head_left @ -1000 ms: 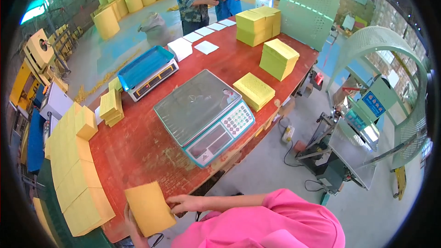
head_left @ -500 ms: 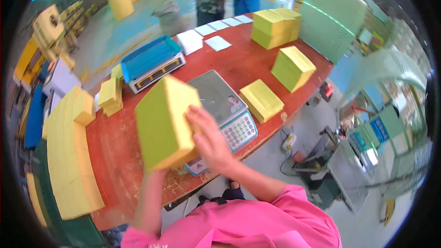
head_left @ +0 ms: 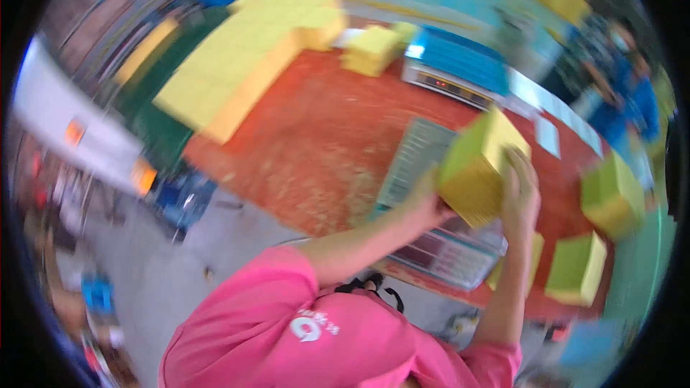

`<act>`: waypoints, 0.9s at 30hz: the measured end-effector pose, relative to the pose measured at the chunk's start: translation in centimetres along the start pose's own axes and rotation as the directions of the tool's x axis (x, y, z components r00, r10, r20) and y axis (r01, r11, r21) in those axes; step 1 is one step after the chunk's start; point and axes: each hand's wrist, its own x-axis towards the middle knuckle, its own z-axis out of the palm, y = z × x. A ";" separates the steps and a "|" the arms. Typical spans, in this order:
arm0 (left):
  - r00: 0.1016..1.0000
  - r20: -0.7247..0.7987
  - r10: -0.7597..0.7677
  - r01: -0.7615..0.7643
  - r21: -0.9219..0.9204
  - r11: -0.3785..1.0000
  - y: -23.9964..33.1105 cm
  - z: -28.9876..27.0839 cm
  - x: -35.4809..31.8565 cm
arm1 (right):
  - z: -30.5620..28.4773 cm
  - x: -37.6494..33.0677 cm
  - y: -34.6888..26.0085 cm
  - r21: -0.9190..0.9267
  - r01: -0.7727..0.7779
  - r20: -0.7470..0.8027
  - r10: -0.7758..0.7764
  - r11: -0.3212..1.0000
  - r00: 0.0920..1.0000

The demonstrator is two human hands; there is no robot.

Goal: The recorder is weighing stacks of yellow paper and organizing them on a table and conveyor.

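Between my two hands is a thick block of stacked yellow paper, tilted and raised above a digital scale. My left hand grips its lower left side, with the fingers partly hidden behind it. Pressed against the right face, my right hand has its fingers bent over the edge. The block and my arms cover part of the scale's plate, while its keypad shows below them. The picture is smeared by motion.
A worn red table carries rows of yellow blocks at left and a blue-topped scale at the back. More yellow blocks stand at right, near white sheets. Two people are beyond the far right edge.
The view has swung to the left, so the table's contents appear shifted right. The yellow block remains in both hands, now farther from the camera and turned.
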 end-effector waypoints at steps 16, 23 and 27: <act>0.992 -0.078 0.098 -0.074 0.265 0.961 3.5 -13.0 -16.5 | 2.4 -2.5 -2.3 -0.197 0.277 0.066 -0.269 0.941 0.961; 0.990 -0.092 0.110 -0.074 0.331 0.941 3.5 -13.9 -17.9 | 1.2 -2.0 -2.0 -0.170 0.257 0.050 -0.252 0.951 0.966; 0.986 -0.122 0.112 -0.061 0.365 0.929 3.8 -14.9 -18.3 | 0.5 -2.4 -3.3 -0.142 0.276 -0.046 -0.284 0.951 0.958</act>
